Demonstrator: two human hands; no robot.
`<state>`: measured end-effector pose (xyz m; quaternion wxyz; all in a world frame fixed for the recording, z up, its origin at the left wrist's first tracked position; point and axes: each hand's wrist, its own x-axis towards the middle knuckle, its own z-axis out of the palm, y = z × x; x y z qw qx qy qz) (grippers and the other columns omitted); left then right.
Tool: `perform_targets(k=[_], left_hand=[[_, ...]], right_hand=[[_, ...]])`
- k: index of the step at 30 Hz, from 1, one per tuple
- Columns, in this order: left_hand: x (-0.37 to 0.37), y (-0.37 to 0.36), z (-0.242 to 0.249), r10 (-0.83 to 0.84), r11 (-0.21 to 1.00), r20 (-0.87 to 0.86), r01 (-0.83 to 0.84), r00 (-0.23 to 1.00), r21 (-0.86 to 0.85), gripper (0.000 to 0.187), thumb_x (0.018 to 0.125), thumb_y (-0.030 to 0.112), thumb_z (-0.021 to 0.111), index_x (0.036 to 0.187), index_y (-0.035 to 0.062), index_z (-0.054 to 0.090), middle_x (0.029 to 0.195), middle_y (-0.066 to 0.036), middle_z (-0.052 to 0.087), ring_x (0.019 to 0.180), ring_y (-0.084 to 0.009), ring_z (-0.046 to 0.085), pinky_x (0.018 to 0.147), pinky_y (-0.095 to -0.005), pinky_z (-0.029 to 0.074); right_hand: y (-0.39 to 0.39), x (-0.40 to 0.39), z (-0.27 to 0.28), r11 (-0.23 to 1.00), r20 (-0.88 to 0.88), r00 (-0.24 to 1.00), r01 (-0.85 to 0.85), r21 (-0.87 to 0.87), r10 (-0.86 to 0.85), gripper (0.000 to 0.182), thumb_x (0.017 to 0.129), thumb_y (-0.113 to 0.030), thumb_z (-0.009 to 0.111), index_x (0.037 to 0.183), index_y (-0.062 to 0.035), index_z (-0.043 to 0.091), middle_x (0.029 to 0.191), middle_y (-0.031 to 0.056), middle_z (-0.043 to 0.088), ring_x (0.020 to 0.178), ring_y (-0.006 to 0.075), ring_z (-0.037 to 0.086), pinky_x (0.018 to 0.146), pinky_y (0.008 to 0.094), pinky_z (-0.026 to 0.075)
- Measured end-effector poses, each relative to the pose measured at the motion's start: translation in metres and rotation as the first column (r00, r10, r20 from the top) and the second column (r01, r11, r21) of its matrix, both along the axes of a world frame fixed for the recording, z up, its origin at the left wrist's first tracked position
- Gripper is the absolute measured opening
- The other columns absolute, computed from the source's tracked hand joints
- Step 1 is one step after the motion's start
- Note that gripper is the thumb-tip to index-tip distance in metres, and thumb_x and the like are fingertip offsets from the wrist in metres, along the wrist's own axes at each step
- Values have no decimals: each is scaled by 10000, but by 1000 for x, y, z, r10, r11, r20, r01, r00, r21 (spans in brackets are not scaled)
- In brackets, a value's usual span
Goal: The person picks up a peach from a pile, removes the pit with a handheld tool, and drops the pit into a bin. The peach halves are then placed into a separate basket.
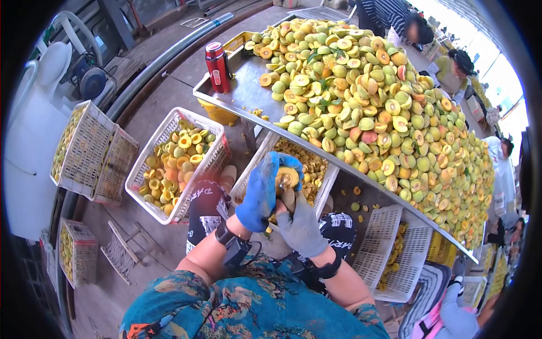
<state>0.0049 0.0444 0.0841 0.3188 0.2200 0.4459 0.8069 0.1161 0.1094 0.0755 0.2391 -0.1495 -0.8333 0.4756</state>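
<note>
My left hand [261, 192], in a blue glove, is wrapped round a halved yellow fruit [287, 178] with its cut face showing. My right hand [303, 226], in a grey glove, is closed just below the fruit, with its fingers round a small tool that is mostly hidden. Both hands are above a white crate [333, 183] holding small brown-yellow pieces. To the left of my hands, a white crate [132, 169] contains hollowed yellow fruit halves [179, 164].
A metal table [248, 110] bears a large heap of halved fruit [367, 101] and a red flask [217, 68]. More crates [87, 152] stand at the left, others [377, 243] at the lower right. Several people are beyond the table and at the right.
</note>
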Motion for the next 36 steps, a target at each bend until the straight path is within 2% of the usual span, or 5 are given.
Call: perform_targets(k=[20,31,33,34,36], left_hand=[[-36,5,2,-383,907,-332,419,862,43,449,994,382,497,890,-16,676,841,-100,679,757,-192,641,707,-300,509],[-39,19,-53,-179,974,661,35,729,225,390,973,433,528,1042,59,612,990,-140,650,854,-279,655,708,-424,577],[-52,4,-62,-64,994,534,5,843,111,376,980,395,532,1114,51,601,1068,-137,633,933,-269,639,788,-390,558],[-61,-7,-62,175,968,-290,-218,941,-123,352,981,349,537,1139,39,590,1097,-132,623,973,-266,625,832,-367,536],[-94,-34,-79,100,867,-911,-485,400,-118,285,966,201,550,1182,15,565,1147,-117,597,1031,-260,586,930,-319,464]], right_hand=[[33,10,3,714,178,854,-275,-644,489,370,918,-357,604,851,6,596,676,111,605,677,227,615,631,358,463],[35,-5,-26,912,30,974,-220,346,224,376,831,-295,728,1059,-31,588,786,159,639,687,377,642,583,399,490],[31,-5,-31,965,-73,976,-189,182,205,472,817,-317,746,1142,-18,580,861,163,651,755,334,651,655,359,506],[31,2,-38,987,20,989,-148,70,147,498,843,-361,726,1179,-20,591,919,150,662,809,284,658,701,356,517],[39,10,-69,965,-18,988,-154,-210,153,508,872,-396,691,1180,-6,586,910,119,660,788,235,643,693,334,511]])
